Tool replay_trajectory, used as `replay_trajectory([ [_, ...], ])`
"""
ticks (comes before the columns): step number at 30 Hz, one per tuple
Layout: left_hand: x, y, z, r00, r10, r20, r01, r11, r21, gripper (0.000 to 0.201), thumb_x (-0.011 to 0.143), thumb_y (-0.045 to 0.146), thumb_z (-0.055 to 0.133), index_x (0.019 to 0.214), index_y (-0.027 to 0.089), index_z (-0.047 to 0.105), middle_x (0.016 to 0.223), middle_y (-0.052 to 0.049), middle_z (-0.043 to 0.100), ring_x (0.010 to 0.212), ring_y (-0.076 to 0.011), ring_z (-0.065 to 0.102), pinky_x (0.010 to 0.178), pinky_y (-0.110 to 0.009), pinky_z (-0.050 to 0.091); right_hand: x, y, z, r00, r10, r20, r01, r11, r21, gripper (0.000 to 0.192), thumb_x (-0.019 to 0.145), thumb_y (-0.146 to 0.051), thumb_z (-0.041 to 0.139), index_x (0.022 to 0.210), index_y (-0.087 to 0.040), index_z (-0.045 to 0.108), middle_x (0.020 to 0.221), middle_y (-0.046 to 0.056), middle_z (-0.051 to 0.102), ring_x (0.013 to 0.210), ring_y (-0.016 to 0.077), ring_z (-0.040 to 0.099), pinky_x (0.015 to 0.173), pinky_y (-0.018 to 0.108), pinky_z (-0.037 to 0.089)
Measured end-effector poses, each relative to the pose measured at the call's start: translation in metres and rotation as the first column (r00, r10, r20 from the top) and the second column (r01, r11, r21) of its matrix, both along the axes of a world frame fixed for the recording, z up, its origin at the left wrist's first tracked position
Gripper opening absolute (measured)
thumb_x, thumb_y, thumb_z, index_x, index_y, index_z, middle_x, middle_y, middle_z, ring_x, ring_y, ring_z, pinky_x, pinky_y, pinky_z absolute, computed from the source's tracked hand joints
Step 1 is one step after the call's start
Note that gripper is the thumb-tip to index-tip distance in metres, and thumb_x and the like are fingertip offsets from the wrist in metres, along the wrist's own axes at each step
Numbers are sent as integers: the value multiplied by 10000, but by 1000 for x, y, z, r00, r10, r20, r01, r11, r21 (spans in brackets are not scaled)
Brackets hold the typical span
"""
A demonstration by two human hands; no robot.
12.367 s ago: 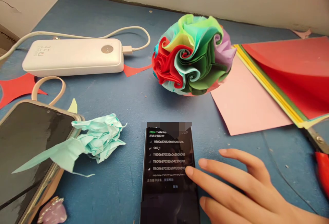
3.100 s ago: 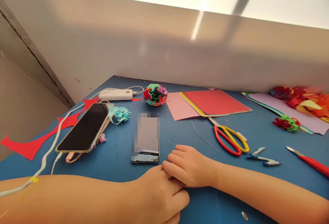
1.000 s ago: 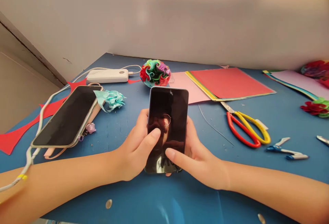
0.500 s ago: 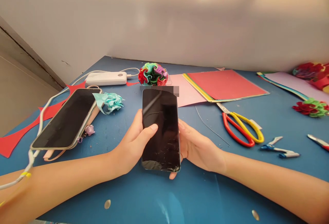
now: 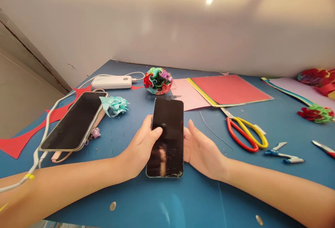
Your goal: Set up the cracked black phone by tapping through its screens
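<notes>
A black smartphone [image 5: 169, 141] with a dark screen and a cracked lower right corner is held upright above the blue table. My left hand [image 5: 140, 147] grips its left edge, thumb lying over the screen and the other fingers behind. My right hand [image 5: 205, 151] is at the phone's right edge, thumb raised off it; its other fingers are partly hidden behind the phone, so I cannot tell if they touch. Just beyond the phone sits a ball of curled colourful paper [image 5: 158, 81].
On the left lie a second phone [image 5: 73, 121], crumpled turquoise paper [image 5: 115, 106], a white power bank [image 5: 112, 82] with cable and red paper scraps [image 5: 19, 144]. Rightward are coloured paper sheets [image 5: 230, 89], red-and-yellow-handled scissors [image 5: 243, 132], a blue-and-white tool [image 5: 284, 154] and a paper flower [image 5: 315, 113].
The phone's top has tilted slightly to the right. My right thumb has lifted away from the phone's edge, and the right fingertip below the phone no longer shows. The view has shifted a little.
</notes>
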State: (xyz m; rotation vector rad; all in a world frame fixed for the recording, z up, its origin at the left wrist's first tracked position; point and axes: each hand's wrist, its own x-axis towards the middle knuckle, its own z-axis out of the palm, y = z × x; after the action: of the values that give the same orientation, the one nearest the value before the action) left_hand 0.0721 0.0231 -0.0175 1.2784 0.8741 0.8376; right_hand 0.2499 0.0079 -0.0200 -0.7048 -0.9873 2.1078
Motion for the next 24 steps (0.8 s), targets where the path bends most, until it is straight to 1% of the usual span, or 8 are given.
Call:
replay_trajectory([
  [2, 0, 1, -2, 1000, 12, -19, -13, 1000, -17, 235, 918, 409, 409, 1078, 239, 436, 1022, 17, 535, 954, -160, 507, 725, -224, 452, 0, 1, 2, 1000, -13, 15, 12, 1000, 10, 499, 945, -534, 200, 1268, -245, 448, 1164, 68, 584, 1038, 206, 588, 912, 404, 460],
  [4, 0, 3, -3, 999, 8, -38, -9, 1000, -30, 222, 908, 364, 413, 1082, 229, 440, 1030, 8, 542, 953, -166, 511, 714, -230, 451, 1, 3, 4, 999, -2, 40, 1, 1000, 25, 375, 942, -406, 350, 1277, -253, 423, 1184, 67, 572, 1054, 213, 581, 908, 410, 460],
  [5, 0, 4, -3, 999, 4, -41, -5, 999, -34, 220, 901, 339, 412, 1088, 226, 440, 1043, 4, 546, 970, -172, 511, 727, -238, 453, 2, 4, 4, 999, -2, 54, 0, 999, 39, 370, 919, -331, 427, 1282, -258, 408, 1196, 67, 563, 1064, 219, 575, 901, 416, 462],
  [9, -2, 4, -2, 999, -15, -42, 15, 1000, 0, 316, 839, 242, 440, 1154, 236, 416, 1180, 6, 532, 1176, -205, 426, 866, -278, 432, 4, 3, -1, 996, -20, 85, 9, 992, 130, 531, 811, -191, 610, 1282, -262, 375, 1200, 63, 545, 1076, 230, 560, 901, 437, 464],
  [12, -2, 1, 1, 999, -41, -32, 41, 999, -1, 397, 820, 230, 464, 1207, 246, 376, 1237, 11, 510, 1229, -207, 392, 919, -296, 407, 3, 1, -4, 996, -33, 84, 16, 980, 197, 550, 809, -185, 631, 1283, -276, 367, 1249, 47, 513, 1133, 203, 523, 967, 413, 429],
  [15, -1, -2, 5, 998, -56, -21, 56, 998, -17, 394, 837, 260, 477, 1213, 242, 362, 1244, -4, 504, 1220, -217, 406, 933, -315, 396, 1, 0, -2, 995, -30, 92, 8, 974, 226, 522, 838, -194, 604, 1286, -271, 347, 1291, 48, 483, 1184, 185, 486, 993, 376, 417],
  [19, 0, -3, 6, 998, -66, 4, 66, 997, -33, 404, 831, 276, 506, 1209, 240, 366, 1225, -15, 517, 1192, -239, 431, 919, -340, 406, -1, -1, 0, 993, -26, 117, -1, 974, 225, 548, 828, -179, 611, 1280, -253, 312, 1261, 61, 501, 1144, 175, 516, 965, 369, 443],
  [24, -2, 1, 0, 998, -67, 16, 67, 997, -26, 385, 854, 268, 483, 1222, 240, 372, 1238, -13, 514, 1206, -239, 419, 921, -336, 411, -1, -1, 0, 990, -29, 139, -2, 975, 221, 567, 809, -167, 629, 1271, -257, 313, 1227, 52, 508, 1105, 170, 531, 955, 384, 451],
])
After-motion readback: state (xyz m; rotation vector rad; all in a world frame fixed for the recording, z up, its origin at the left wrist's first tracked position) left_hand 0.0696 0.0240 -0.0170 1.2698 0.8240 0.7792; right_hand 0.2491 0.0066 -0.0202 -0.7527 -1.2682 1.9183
